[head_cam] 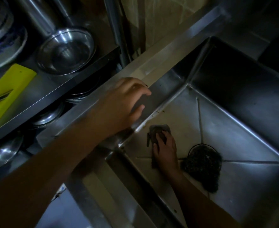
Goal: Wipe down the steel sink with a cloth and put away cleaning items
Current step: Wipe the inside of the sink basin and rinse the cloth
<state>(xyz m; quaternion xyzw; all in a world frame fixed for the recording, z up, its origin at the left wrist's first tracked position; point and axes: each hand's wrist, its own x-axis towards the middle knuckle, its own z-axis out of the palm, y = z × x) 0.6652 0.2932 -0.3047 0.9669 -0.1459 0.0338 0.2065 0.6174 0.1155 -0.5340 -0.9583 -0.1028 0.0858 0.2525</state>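
head view looks down into the steel sink [234, 89], where the right hand [166, 151] presses a dark cloth [157, 129] onto the basin floor, near the corner where the floor meets the left wall. its grip is loose: the fingers lie over the cloth and push it down rather than curling round it. the left hand [128, 102] rests on the sink's upper wall just under the rim, fingers relaxed and apart, its grip holding nothing, seemingly bracing the body. a dark scouring pad [203, 170] sits over the drain, just beside the right wrist.

the step in hand looks like wiping the floor. to do it well, the person would likely keep the palm flat so the whole cloth stays in contact, work the seam along the wall where small specks seem to sit, then draw strokes along the pressed creases toward the drain. the pad probably needs lifting out before that area can be wiped, and it seems one of the items to put away.
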